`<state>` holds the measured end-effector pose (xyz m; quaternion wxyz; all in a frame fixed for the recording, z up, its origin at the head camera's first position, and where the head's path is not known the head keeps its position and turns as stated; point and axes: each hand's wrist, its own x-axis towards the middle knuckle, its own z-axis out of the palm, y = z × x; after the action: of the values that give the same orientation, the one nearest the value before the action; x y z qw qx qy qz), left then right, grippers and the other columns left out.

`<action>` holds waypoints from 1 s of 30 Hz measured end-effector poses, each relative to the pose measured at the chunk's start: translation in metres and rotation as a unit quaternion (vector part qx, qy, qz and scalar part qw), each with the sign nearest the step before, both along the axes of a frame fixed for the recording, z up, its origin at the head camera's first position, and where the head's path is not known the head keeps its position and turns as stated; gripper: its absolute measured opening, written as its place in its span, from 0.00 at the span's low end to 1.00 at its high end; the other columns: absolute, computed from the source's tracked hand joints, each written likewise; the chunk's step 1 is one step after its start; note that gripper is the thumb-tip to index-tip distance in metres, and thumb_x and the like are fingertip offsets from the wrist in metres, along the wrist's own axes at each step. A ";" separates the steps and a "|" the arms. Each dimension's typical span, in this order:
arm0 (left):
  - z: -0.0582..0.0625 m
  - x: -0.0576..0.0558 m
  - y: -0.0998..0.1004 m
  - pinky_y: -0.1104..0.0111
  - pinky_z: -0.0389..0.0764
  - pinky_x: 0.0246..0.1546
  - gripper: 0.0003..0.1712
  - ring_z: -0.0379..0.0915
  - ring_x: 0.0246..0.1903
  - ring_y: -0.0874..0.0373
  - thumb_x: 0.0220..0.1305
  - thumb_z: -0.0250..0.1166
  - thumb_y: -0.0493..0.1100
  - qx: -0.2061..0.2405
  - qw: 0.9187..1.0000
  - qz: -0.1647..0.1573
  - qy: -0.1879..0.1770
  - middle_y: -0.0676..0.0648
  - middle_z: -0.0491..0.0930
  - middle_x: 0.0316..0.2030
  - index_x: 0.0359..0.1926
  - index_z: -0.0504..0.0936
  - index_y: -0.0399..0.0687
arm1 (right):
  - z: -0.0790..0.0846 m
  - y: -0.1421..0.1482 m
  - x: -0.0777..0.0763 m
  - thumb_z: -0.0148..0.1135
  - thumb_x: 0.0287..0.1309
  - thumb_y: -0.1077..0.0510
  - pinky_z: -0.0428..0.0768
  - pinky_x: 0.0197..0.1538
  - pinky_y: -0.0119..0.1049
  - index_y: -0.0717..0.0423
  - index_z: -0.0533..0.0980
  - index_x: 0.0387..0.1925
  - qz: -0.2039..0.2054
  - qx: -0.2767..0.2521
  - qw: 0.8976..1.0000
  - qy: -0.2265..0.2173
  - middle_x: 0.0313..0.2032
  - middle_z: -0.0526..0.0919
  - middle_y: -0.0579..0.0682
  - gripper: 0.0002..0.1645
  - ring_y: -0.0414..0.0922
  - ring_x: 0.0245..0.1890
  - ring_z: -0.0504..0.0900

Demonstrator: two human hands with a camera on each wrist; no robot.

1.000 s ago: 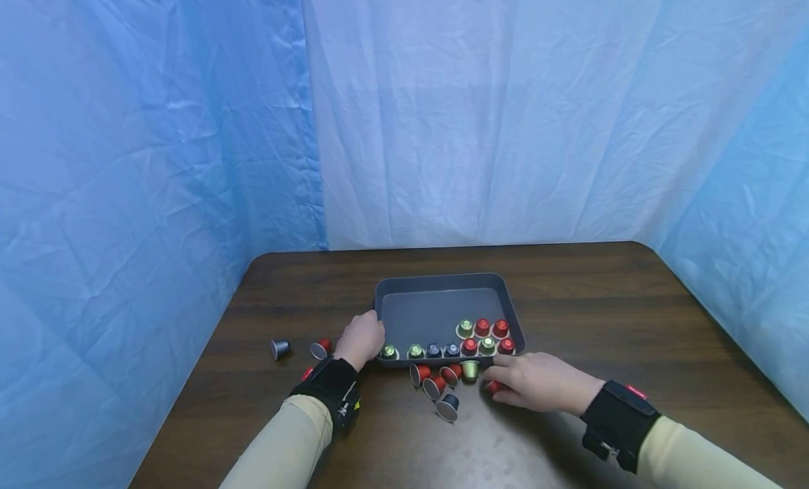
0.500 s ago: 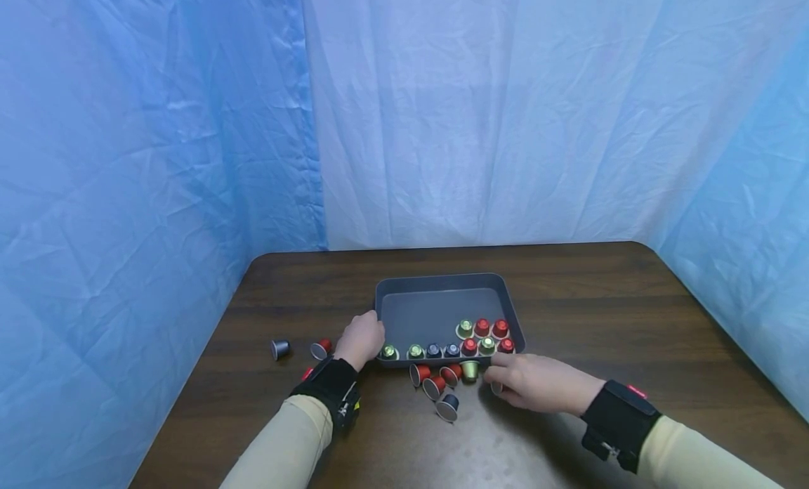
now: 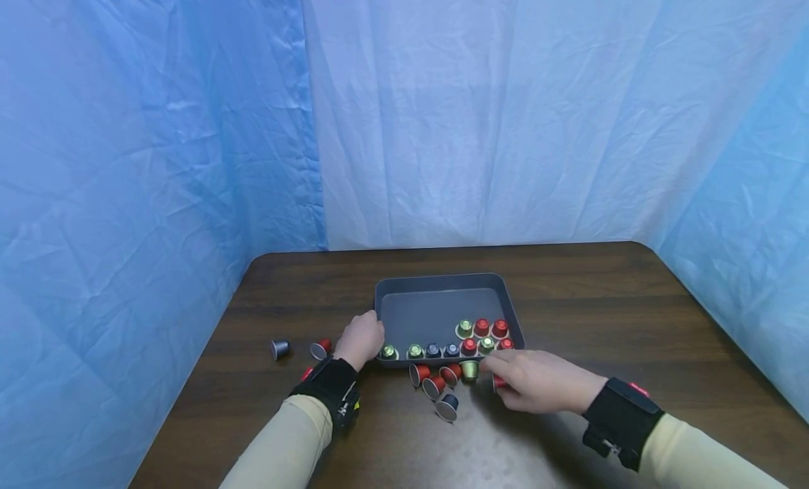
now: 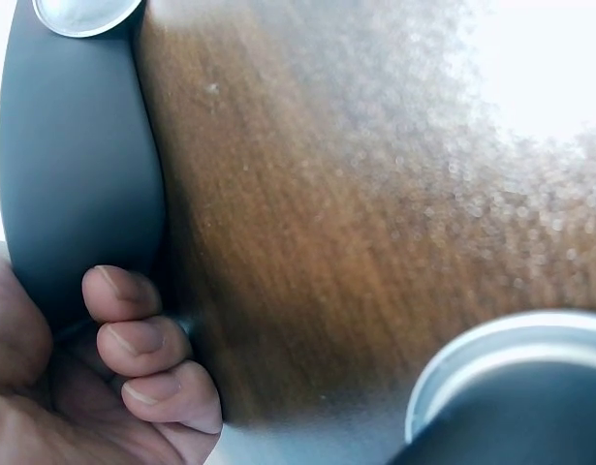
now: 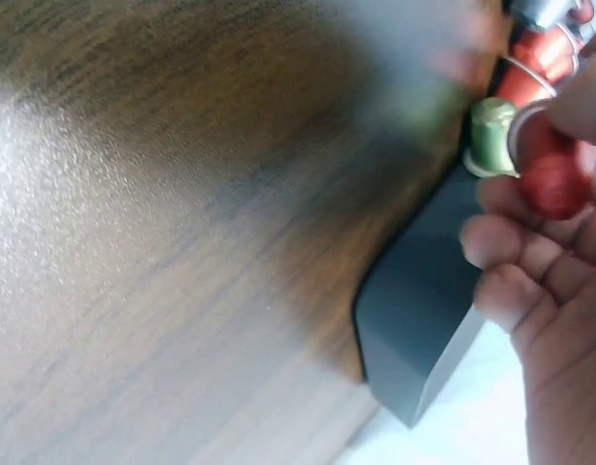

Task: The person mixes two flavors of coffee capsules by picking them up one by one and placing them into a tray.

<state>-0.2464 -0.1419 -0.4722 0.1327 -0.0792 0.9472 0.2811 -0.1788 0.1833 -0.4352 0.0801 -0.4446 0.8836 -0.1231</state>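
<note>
My left hand (image 3: 362, 340) grips the left side of a dark grey tray (image 3: 430, 303); in the left wrist view its fingertips (image 4: 142, 339) curl against the outer wall. Near the tray's front right corner, my right hand (image 3: 545, 381) pinches a red coffee capsule (image 5: 557, 179) between thumb and fingers. Inside the tray, capsules stand rim down in a front row of green, blue and red, with a green capsule (image 3: 465, 327) and two red ones behind at the right. A green capsule (image 3: 470, 372) stands just outside the front wall, left of my right hand.
Red capsules (image 3: 434, 386) and a dark blue capsule (image 3: 446, 407) lie on their sides before the tray. Left of my left hand lie a red capsule (image 3: 321, 348) and a dark one (image 3: 279, 348). Blue sheets (image 3: 493, 124) hang behind the brown wooden table (image 3: 581, 292) and at both sides.
The red capsule has turned within my right hand's fingers, and that hand has shifted slightly. The left hand still holds the tray's side.
</note>
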 end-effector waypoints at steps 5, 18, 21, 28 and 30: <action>-0.001 -0.001 0.000 0.48 0.81 0.50 0.24 0.78 0.47 0.45 0.79 0.52 0.46 -0.005 1.000 0.000 0.002 0.35 0.79 0.56 0.65 0.73 0.35 | 0.004 -0.002 -0.001 0.71 0.59 0.56 0.78 0.38 0.31 0.49 0.74 0.52 -0.019 0.006 1.000 0.001 0.36 0.76 0.36 0.21 0.32 0.33 0.74; -0.002 -0.001 0.000 0.48 0.81 0.50 0.22 0.78 0.47 0.46 0.78 0.53 0.46 -0.011 1.000 -0.006 0.011 0.36 0.80 0.54 0.64 0.74 0.36 | 0.017 -0.006 -0.008 0.75 0.58 0.55 0.81 0.39 0.30 0.44 0.73 0.46 -0.022 0.001 1.000 0.006 0.35 0.79 0.36 0.20 0.30 0.31 0.76; -0.003 -0.001 0.000 0.48 0.81 0.50 0.22 0.78 0.47 0.45 0.78 0.53 0.46 -0.014 1.000 -0.008 0.012 0.35 0.80 0.54 0.63 0.74 0.35 | 0.020 -0.007 -0.010 0.75 0.58 0.54 0.83 0.40 0.31 0.44 0.74 0.45 -0.014 0.004 1.000 0.017 0.36 0.80 0.37 0.18 0.31 0.32 0.76; -0.003 -0.002 0.000 0.49 0.81 0.49 0.22 0.78 0.45 0.46 0.78 0.53 0.46 -0.015 1.000 -0.007 0.011 0.36 0.80 0.52 0.62 0.75 0.35 | 0.028 -0.011 -0.017 0.76 0.57 0.53 0.84 0.44 0.34 0.45 0.75 0.45 -0.019 0.011 0.999 0.025 0.37 0.82 0.38 0.18 0.32 0.34 0.77; -0.002 -0.001 0.000 0.49 0.81 0.49 0.22 0.78 0.45 0.46 0.78 0.53 0.46 -0.014 1.000 -0.006 0.010 0.36 0.80 0.52 0.63 0.74 0.35 | 0.030 -0.012 -0.019 0.76 0.57 0.52 0.84 0.42 0.34 0.46 0.75 0.44 -0.019 0.014 0.999 0.030 0.36 0.82 0.38 0.18 0.32 0.33 0.77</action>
<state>-0.2479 -0.1418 -0.4745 0.1240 -0.0730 0.9528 0.2674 -0.1978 0.1713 -0.4048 0.0578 -0.4302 0.8954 -0.0987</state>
